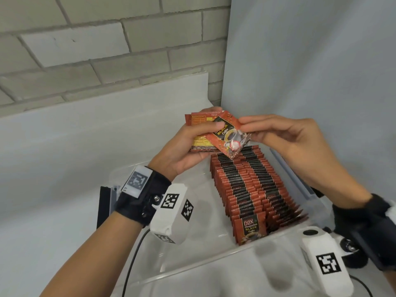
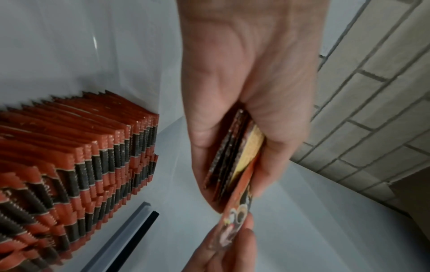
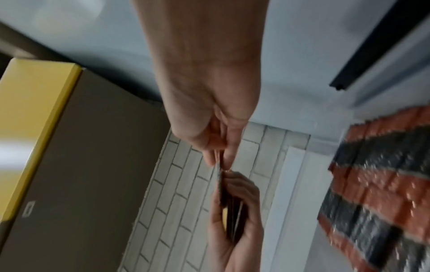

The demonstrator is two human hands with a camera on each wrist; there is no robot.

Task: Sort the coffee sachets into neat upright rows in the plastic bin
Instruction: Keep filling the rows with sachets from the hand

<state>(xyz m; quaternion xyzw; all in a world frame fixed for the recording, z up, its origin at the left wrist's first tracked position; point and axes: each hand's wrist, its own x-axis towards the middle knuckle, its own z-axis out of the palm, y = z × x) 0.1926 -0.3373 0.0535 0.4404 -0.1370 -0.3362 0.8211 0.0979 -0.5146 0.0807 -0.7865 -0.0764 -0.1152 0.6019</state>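
My left hand [image 1: 192, 144] grips a small stack of red and black coffee sachets [image 1: 199, 129] above the far end of the clear plastic bin [image 1: 192, 269]. The top sachet [image 1: 227, 133] sits tilted on the stack, and my right hand [image 1: 276, 133] pinches its right edge between thumb and fingers. In the left wrist view the stack [image 2: 230, 156] shows edge-on inside my left hand [image 2: 244, 110], with right fingertips [image 2: 235, 244] on the front sachet. Two upright rows of sachets [image 1: 248, 189] fill the bin's right half. The right wrist view shows the right hand [image 3: 216, 128] pinching the sachet edge [image 3: 219, 173].
The bin stands on a white table [image 1: 53, 168] against a grey brick wall [image 1: 107, 50], with a pale panel [image 1: 310, 61] on the right. A black and grey bar [image 2: 130, 235] lies beside the rows. A yellow and brown box [image 3: 58, 147] shows in the right wrist view.
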